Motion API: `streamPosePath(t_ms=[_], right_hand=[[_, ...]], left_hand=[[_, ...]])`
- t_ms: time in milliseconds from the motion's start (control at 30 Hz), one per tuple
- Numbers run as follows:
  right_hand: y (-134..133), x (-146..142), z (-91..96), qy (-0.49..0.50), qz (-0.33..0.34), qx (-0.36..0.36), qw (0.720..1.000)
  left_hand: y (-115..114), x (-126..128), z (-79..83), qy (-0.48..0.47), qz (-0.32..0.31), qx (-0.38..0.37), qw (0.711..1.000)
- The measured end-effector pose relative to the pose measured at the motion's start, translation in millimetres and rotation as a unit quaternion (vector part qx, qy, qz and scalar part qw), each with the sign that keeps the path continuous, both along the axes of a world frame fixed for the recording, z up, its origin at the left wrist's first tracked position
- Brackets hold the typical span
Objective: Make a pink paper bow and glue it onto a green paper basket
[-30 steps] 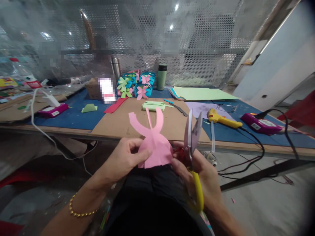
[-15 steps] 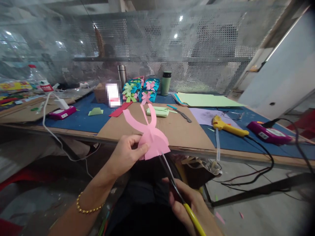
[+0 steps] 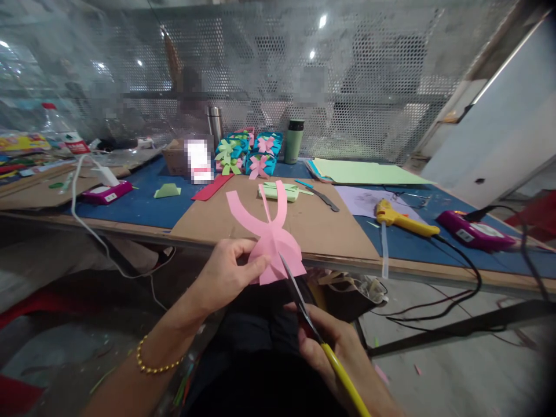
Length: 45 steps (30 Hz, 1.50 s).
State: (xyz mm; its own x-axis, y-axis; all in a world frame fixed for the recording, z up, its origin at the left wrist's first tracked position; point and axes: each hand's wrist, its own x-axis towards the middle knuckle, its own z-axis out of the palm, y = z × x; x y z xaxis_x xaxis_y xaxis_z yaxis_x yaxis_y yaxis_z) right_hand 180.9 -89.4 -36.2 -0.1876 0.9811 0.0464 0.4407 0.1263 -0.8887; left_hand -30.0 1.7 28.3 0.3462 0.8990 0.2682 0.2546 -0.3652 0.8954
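A pink paper cut-out (image 3: 284, 246) with curved strips spreading from its top is pinched between the thumb and fingers of my left hand (image 3: 232, 271). My right hand (image 3: 332, 347) is closed around yellow-handled scissors (image 3: 343, 379). One blade of the scissors lies over the paper's face, its tip near the middle of the rounded lower part, while the other blade seems to be behind it. Both hands are in front of the table's edge. Beyond the cut-out, a folded light-green paper piece (image 3: 284, 192) rests on a brown cardboard sheet (image 3: 330, 237).
Blue boxes with paper bows (image 3: 260, 156) stand at the back, between a steel flask (image 3: 214, 123) and a green tumbler (image 3: 294, 143). To the right are a dark knife-like tool (image 3: 325, 200), a yellow glue gun (image 3: 406, 223) with its cord, and a purple power strip (image 3: 473, 230).
The scissor blades have moved further up into the pink paper. The paper and my left hand have shifted slightly right in view.
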Motion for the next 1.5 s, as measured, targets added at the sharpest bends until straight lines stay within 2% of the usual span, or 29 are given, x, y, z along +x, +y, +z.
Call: streamPosePath(t_ms=[500,933,1367,1500], right_hand=[[-1,2,2.7,0.024,0.003,-0.042,0.999],[-3,1,2.9,0.043,-0.001,-0.014,0.999],[-5,7,-20.4,0.072,0.000,0.049,0.996],[-5,7,-25.3,0.088,0.004,0.040,0.995]], left_hand=[[-1,-2,1.0,0.002,-0.013,-0.015,1.000],[1,0,-4.4,-0.040,-0.048,-0.058,0.996],[1,-1,-7.7,-0.069,-0.056,-0.070,0.994],[1,-1,-7.8,-0.071,-0.055,-0.080,0.993]])
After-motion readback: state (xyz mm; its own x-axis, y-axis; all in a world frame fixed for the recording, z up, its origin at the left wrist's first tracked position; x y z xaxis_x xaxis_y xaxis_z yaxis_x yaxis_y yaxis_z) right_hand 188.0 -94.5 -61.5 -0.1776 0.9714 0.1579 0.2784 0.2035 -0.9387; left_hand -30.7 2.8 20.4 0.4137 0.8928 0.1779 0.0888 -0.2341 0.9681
